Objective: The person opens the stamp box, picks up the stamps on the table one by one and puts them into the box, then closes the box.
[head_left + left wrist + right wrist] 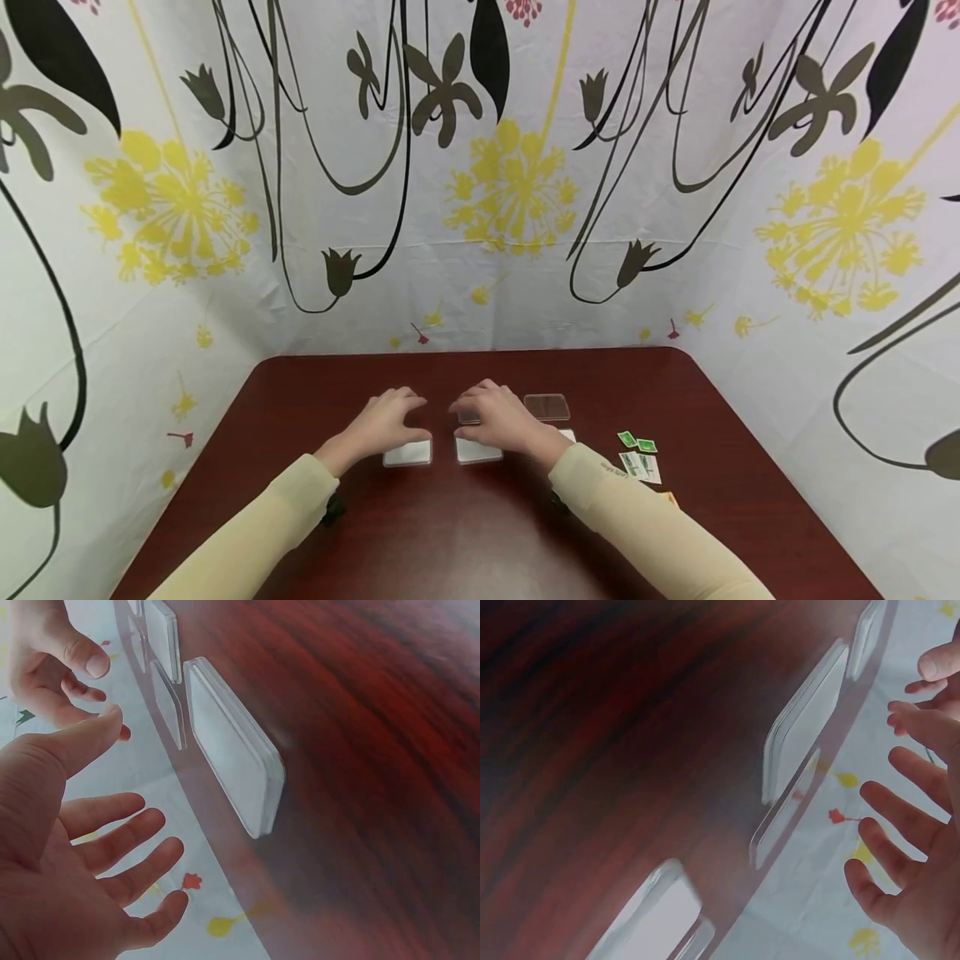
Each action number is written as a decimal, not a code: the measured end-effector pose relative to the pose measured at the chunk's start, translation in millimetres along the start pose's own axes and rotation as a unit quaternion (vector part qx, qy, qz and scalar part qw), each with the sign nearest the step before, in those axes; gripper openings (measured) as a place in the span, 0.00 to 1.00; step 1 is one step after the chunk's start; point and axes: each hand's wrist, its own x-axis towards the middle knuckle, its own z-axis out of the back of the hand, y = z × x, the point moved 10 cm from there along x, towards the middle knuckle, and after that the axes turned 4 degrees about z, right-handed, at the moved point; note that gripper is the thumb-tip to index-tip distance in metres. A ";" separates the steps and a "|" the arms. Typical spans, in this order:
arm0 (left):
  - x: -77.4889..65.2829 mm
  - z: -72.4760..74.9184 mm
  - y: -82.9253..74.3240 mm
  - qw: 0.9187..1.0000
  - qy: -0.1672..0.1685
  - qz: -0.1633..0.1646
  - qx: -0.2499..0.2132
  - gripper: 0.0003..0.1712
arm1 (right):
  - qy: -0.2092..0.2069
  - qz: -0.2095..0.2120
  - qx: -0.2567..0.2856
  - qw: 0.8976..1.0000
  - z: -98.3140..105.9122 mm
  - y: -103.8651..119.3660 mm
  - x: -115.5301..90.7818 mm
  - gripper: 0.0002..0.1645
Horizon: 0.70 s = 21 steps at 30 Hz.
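Hovering over the far part of the desk [450,542], the two hands face each other, with a gap between them. The left hand [380,425] is beside the left white case [407,452], and the right hand [504,419] is above the middle white case [478,451]. In both wrist views the fingers are wide, spread and softly bent, and they hold nothing. I think they are kept so loose in order that either hand can go down upon a case without first opening.

The right white case [656,922] lies farther along the same row, mostly hidden by the right wrist in the head view. The row has clear gaps, which, I suppose, give fingers room to take each case by its edges. Behind the cases lie thin clear panels: one right panel [547,407] in plain sight, and one middle panel [468,417] partly under the right hand. Each seems placed near its own case, perhaps so that the pairs are not mixed.

To the right, well apart from the row, lie two green packets [646,446] and some white cards [640,467] with green print. Their place at the side, in my judgement, keeps these small pieces within reach but out of the way. Something orange [669,498] shows beside the right sleeve [637,508]; I cannot tell what it is.
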 end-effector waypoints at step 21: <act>-31.5 -1.5 25.5 1.000 -0.013 0.007 0.006 0.33 | 0.031 -0.016 0.003 0.999 -41.5 34.7 22.0 0.23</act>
